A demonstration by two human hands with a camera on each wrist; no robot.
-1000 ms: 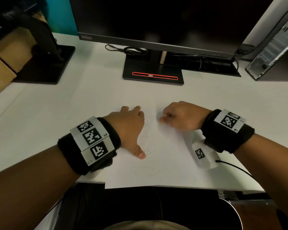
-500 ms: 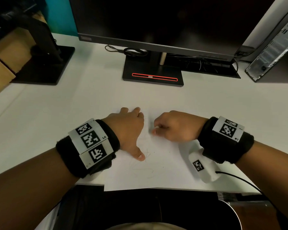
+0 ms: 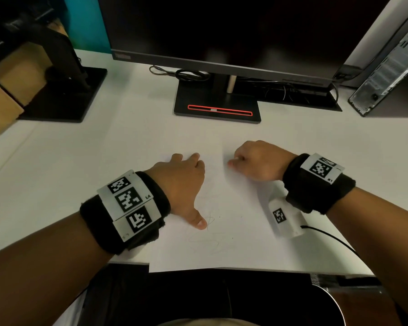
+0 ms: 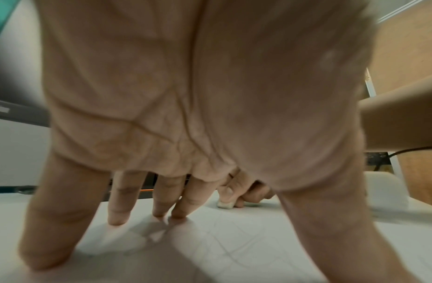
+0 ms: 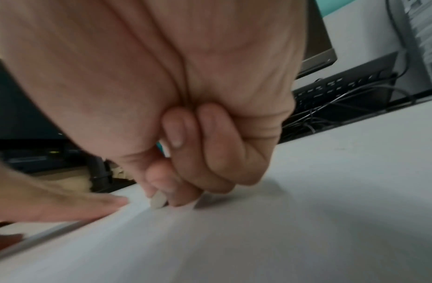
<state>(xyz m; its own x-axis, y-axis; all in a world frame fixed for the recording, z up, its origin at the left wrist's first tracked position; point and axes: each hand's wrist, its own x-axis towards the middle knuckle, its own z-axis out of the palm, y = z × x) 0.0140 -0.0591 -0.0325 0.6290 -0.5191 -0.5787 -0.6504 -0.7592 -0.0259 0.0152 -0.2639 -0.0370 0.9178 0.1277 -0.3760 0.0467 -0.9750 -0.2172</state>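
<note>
Left grip (image 3: 181, 182): flat, fingers straight and spread, pressing paper (image 3: 240, 245)
Right grip (image 3: 257, 161): curled, pinching eraser (image 5: 158, 201) between thumb and fingers
Eraser: white, tip touching paper near its far edge, just beside left grip
Paper: on surface (image 3: 92, 161), middle of near edge, faint pencil scribbles (image 3: 210, 222) by left thumb

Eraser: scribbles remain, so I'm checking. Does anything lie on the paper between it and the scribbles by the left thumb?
Nothing visible lies between them: bare paper runs from the eraser, pinched in the right hand, to the scribbles. Only the thumb of the left hand rests at their edge and may need shifting.
</note>
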